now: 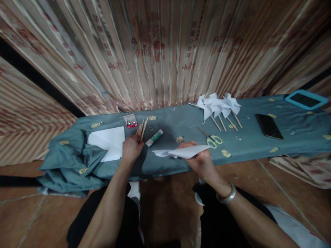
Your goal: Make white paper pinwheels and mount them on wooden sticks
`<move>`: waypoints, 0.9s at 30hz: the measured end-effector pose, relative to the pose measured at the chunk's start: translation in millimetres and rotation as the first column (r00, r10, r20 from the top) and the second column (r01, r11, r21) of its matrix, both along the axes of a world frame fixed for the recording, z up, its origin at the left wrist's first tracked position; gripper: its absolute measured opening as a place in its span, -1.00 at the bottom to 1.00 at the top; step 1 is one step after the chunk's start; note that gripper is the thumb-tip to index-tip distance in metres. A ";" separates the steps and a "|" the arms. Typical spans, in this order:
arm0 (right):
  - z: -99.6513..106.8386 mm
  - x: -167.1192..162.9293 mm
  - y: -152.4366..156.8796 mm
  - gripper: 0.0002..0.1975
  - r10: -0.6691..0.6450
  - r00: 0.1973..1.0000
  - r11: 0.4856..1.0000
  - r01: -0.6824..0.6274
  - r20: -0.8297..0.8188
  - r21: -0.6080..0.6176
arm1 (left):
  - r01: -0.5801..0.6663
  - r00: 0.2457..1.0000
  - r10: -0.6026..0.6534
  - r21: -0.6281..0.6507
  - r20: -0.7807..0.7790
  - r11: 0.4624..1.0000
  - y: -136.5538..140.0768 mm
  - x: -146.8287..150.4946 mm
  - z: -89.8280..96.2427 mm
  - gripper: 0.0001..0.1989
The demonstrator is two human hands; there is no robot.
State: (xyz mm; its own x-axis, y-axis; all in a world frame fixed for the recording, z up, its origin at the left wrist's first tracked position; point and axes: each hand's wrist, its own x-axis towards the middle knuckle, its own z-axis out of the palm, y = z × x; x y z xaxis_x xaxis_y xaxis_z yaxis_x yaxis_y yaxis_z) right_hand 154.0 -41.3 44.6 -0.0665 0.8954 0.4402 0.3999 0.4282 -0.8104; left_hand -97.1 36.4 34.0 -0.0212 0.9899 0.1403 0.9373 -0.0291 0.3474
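Observation:
My left hand (132,148) is at the near end of a small bunch of thin wooden sticks (142,128), its fingers closed on them. Which of the sticks it grips is hidden. A folded white paper pinwheel (190,152), seen nearly edge-on, is held in my right hand (200,162) above the front edge of the cloth. Just right of the left hand lies a glue stick (154,137). Scissors with green handles (214,141) rest behind the right hand. Finished-looking white pinwheels on sticks (218,105) lie overlapping at the back.
White paper sheets (113,137) lie at left, partly under bunched cloth (72,155). A small packet of metal pieces (131,121) sits behind the sticks. At right are a black phone (269,126) and a blue-framed tablet (306,100). A pleated curtain (160,51) hangs behind.

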 end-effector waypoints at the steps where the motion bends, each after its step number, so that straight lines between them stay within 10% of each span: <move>1: 0.6 0.0 -0.1 -0.92 0.003 1.000 1.000 -0.003 -0.003 0.010 | -0.001 0.999 0.001 0.018 0.036 1.000 -0.5 -1.7 0.9 -0.74; 10: 19.2 9.2 -3.4 -0.82 0.016 0.999 0.984 -0.025 0.049 0.175 | 0.138 0.851 -0.198 0.157 0.486 0.978 -31.5 8.0 23.3 -0.73; 27: 41.3 25.8 -7.4 -0.78 -0.032 0.995 0.972 0.008 0.099 0.233 | 0.317 0.742 -0.336 0.138 0.580 0.938 -76.5 29.1 20.7 -0.70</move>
State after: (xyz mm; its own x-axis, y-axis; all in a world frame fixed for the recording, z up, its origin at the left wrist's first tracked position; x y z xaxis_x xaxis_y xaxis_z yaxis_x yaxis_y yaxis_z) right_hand 179.8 -48.7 85.8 -0.1043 0.7711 0.6281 0.4855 0.5907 -0.6445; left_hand -68.0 -40.1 54.7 0.2153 0.9474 0.2369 0.4807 -0.3140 0.8187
